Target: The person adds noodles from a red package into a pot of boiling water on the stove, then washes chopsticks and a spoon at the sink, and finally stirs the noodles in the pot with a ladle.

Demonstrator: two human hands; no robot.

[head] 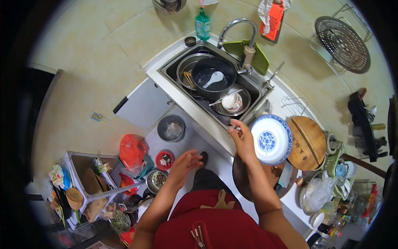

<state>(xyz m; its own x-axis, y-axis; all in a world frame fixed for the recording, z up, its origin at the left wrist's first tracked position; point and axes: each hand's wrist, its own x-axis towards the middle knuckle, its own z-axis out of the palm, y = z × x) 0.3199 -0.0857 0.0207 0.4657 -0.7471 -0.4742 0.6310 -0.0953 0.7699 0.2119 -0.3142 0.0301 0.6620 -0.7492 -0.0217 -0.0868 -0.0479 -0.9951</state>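
My left hand [185, 165] is empty above the floor, its fingers apart. Near the counter edge, my right hand [241, 135] is raised with fingers slightly curled and nothing in it. Just right of it lies a blue-and-white porcelain dish [271, 139], beside a round wooden lid [306, 143]. In the steel sink [174, 63], a black pot [199, 88] holds some water and a white spoon [214, 78]. A patterned bowl [231, 102] rests in a metal basin [245, 93] at the pot's lower right. Behind the sink rises a curved faucet [238, 21].
A cleaver [285, 176] lies on the counter below the dish. On the floor stand a grey bucket [171, 128], a red bowl [164, 160] and a metal pot [155, 182]. A white shelf rack [102, 196] is at the left; a green soap bottle [202, 25] stands behind the sink.
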